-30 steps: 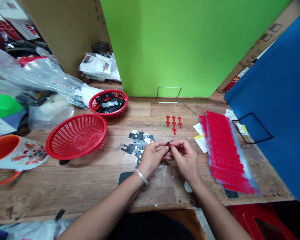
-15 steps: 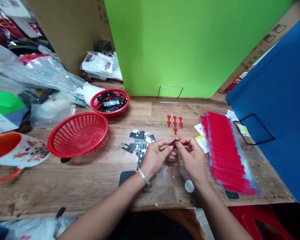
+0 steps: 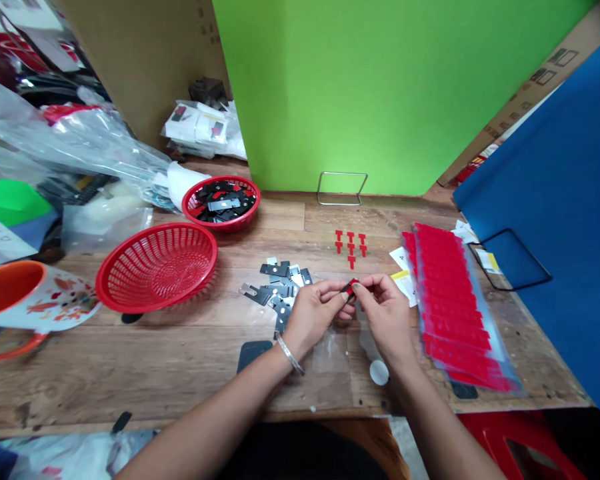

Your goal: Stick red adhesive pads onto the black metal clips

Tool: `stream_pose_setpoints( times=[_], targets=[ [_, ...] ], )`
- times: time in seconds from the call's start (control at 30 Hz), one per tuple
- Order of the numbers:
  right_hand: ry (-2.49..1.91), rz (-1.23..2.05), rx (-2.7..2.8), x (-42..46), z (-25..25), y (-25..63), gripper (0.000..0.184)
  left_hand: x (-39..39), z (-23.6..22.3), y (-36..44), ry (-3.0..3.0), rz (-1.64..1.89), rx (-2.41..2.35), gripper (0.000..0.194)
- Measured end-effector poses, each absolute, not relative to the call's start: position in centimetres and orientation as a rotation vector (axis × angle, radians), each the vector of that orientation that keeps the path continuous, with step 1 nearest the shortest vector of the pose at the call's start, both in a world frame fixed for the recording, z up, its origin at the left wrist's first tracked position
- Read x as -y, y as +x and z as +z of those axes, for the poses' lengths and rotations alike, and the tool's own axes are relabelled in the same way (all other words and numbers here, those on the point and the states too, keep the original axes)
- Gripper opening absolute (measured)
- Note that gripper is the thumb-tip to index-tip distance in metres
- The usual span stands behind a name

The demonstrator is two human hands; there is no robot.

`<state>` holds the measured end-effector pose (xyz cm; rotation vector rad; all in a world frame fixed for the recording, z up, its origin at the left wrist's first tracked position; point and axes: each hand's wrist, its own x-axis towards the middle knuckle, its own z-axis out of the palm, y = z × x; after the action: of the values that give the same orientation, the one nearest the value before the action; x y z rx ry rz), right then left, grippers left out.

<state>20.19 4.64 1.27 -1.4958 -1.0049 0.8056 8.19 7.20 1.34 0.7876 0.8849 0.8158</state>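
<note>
Between my two hands is a small black flat piece [image 3: 349, 289] with a red T-shaped bit on it. My left hand [image 3: 316, 312] is closed, pinching the piece between thumb and fingers. The thumb and fingertips of my right hand [image 3: 384, 312] press on its red end. Left of my hands lies a loose pile of black and silver flat pieces [image 3: 279, 291]. Beyond them, several red T-shaped stickers [image 3: 351, 247] sit in rows on the table. To the right, sheets of red stickers [image 3: 453, 303] on clear backing are stacked.
An open red basket [image 3: 155, 267] stands left, beside a smaller red basket [image 3: 253, 213] of black and red pieces. An orange-and-white mug [image 3: 63, 300] is far left. A wire stand [image 3: 341, 203] backs onto a green board [image 3: 340, 93]; a black wire stand [image 3: 523, 283] is at right.
The view has shifted very slightly. Both hands stay on the same black piece, with little visible finger movement.
</note>
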Motion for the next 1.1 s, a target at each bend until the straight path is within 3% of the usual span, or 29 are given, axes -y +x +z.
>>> stream_pose_setpoints(
  times=[0.33,0.53,0.7,0.93,1.1],
  targets=[
    [-1.455,0.854,0.893,-4.7,1.5,19.9,0.019,-7.2,1.2,8.1,0.836,0.813,-0.858,0.031],
    [-1.362,0.944,0.808,-4.8,1.4,20.4,0.052,-7.1,1.3,7.9,0.790,0.802,-0.840,0.032],
    [-1.452,1.053,0.903,-4.8,0.9,20.8,0.023,-6.9,1.5,7.9,0.782,0.768,-0.849,0.031],
    [-1.385,1.177,0.809,-5.1,-0.1,20.6,0.032,-6.7,1.3,7.9,0.742,0.753,-0.898,0.030],
    [-1.512,1.093,0.960,-5.2,-0.4,20.5,0.031,-6.3,0.5,8.1,0.695,0.738,-0.913,0.027]
  ],
)
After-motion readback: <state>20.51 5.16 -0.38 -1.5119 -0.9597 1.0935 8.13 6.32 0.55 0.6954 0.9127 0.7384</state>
